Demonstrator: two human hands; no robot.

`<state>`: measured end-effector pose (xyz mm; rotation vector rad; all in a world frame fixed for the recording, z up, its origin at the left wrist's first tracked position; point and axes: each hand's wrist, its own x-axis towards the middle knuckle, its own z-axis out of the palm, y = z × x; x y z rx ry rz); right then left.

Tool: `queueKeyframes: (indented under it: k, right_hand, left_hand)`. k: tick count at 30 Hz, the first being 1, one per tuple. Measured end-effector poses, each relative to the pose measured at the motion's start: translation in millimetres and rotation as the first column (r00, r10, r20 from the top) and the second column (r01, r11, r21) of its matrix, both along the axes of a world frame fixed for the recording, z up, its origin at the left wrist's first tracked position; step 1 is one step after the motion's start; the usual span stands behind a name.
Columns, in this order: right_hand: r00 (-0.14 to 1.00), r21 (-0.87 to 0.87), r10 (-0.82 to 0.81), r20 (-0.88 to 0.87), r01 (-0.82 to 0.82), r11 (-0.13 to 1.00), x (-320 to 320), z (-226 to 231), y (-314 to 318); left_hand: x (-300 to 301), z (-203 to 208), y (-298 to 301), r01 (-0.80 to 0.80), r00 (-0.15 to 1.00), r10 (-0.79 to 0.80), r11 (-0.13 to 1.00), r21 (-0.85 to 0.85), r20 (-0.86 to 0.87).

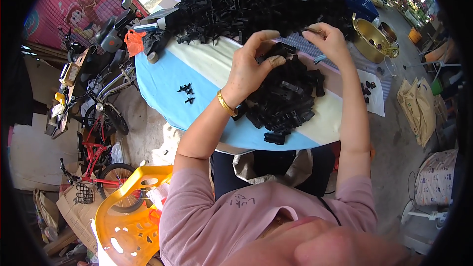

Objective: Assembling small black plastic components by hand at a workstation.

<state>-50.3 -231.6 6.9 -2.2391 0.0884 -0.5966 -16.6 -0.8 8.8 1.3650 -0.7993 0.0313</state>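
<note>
My left hand (250, 64) is curled over the near pile, its thumb and forefinger around a black plastic piece (282, 49); the other fingers are partly hidden. To its right, my right hand (329, 43) pinches a small dark piece (315, 31) between thumb and fingertips, raised just in front of the big heap. Below both hands lies the near pile of black plastic parts (283, 93), long and ridged. Beyond them rises a large heap of thin black parts (261, 2). Several small black pieces (186, 91) lie apart on the cloth's blue stripe.
The round table wears a striped cloth (172, 76). At its right are a brass-coloured basin (367, 42), a blue crate (358, 2) and white paper (377, 101) with small dark pieces. A yellow chair (118, 216) and red bicycle (91, 155) stand left; a brown sack (416, 108) lies right.
</note>
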Motion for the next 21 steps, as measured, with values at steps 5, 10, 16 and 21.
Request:
queueKeyframes:
  k: [5, 10, 16, 21]
  right_hand:
    - [0.898, -0.498, -0.422, -0.121, 0.313, 0.809, 28, -42, -25]
    - [0.869, -0.518, -0.442, -0.223, 0.278, 0.809, 44, -59, -37]
    - [0.961, 0.322, 0.053, -0.273, 0.039, 0.946, 5, 0, -10]
    - [0.937, 0.226, 0.346, 0.04, -0.346, 0.911, -16, 8, 68]
  left_hand:
    - [4, 0, 6, 0.168, 0.913, -0.299, 0.896, 0.412, 0.278]
    - [11, -6, 7, 0.342, 0.933, -0.359, 0.899, 0.273, 0.016]
    - [20, -7, 9, 0.316, 0.859, -0.317, 0.946, -0.072, -0.402]
    - [25, -9, 9, 0.439, 0.65, -0.588, 0.808, -0.393, -0.482]
